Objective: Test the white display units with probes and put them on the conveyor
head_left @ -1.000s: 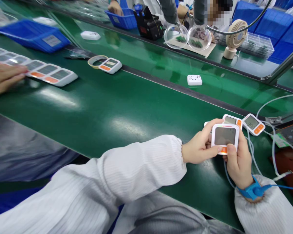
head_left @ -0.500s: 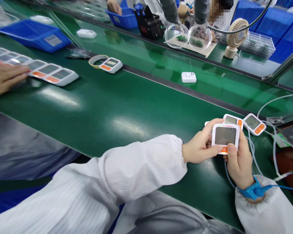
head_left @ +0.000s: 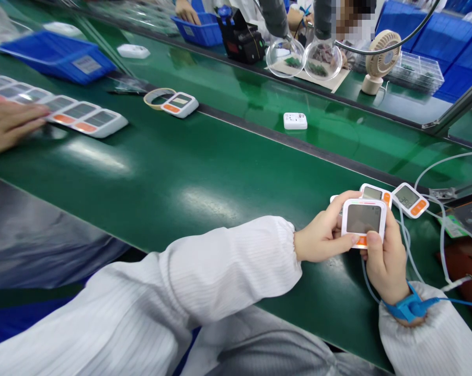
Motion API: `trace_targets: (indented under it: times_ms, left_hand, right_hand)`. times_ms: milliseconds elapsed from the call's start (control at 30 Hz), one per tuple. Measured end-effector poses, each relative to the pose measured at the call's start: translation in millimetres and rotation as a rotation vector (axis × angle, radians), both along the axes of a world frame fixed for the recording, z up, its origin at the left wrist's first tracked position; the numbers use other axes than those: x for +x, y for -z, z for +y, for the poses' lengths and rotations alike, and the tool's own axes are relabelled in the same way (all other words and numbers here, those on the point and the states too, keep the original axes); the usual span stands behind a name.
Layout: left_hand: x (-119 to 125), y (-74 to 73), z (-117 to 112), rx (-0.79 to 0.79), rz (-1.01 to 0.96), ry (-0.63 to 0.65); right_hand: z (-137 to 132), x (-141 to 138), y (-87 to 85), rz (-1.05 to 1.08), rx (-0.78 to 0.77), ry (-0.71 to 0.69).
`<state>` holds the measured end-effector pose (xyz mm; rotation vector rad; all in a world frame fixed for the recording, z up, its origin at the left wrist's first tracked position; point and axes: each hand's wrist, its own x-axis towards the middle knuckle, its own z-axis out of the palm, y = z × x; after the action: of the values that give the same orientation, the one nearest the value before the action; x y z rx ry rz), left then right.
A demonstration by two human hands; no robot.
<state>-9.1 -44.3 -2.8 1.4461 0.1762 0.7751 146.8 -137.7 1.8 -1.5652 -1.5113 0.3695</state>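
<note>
Both my hands hold one small white device with a grey screen and an orange button (head_left: 363,221) just above the green belt (head_left: 204,177). My left hand (head_left: 325,234) grips its left side, thumb on the lower edge. My right hand (head_left: 384,257) grips its right side, thumb beside the orange button; a blue strap with a cord circles that wrist (head_left: 408,307). Two more such devices (head_left: 410,199) lie just behind, with clear tubes running from them.
A row of like devices (head_left: 82,119) lies far left under another person's hand (head_left: 6,125). A tape ring and one device (head_left: 180,103) sit mid-belt. A white unit (head_left: 295,120) rides the far belt. Blue bins (head_left: 59,55), a fan (head_left: 379,57) and lenses stand behind.
The white unit on the far belt has drifted left, as has another white unit farther back. My hands and the held device have stayed in place.
</note>
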Motion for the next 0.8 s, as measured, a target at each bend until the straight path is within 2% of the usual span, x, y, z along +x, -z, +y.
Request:
trace_targets:
  times_ms: [400, 700, 800]
  left_hand:
    - [0.6, 0.4, 0.0, 0.011, -0.021, -0.002]
    - [-2.0, 2.2, 1.6, 0.138, 0.041, -0.145]
    - [-1.5, 2.3, 2.1, 0.164, 0.061, -0.15]
  right_hand:
    - [-0.4, 0.3, 1.4, 0.011, -0.017, 0.0]
    - [-2.0, -0.7, -2.2, -0.009, -0.029, -0.013]
    - [-1.6, -0.4, -3.6, -0.048, -0.001, 0.009]
